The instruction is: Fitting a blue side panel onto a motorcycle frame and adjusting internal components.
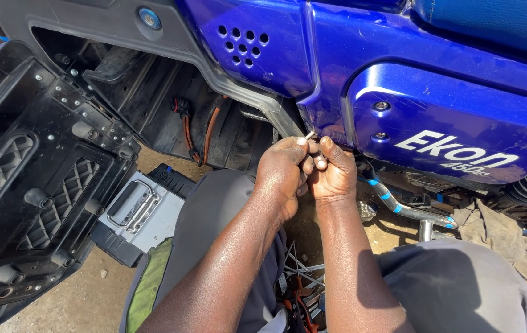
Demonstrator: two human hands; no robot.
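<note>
Left hand (283, 169) and right hand (332, 172) pressed together, fingertips pinching small pale wire end (310, 134) projecting just above them, beside blue side panel (436, 123).

Sunlit sandy ground (85, 302) outdoors

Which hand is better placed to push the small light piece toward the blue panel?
Probably the left hand: its fingertips pinch the small light piece just under the blue panel. The right hand sits beside it, only supporting.
</note>
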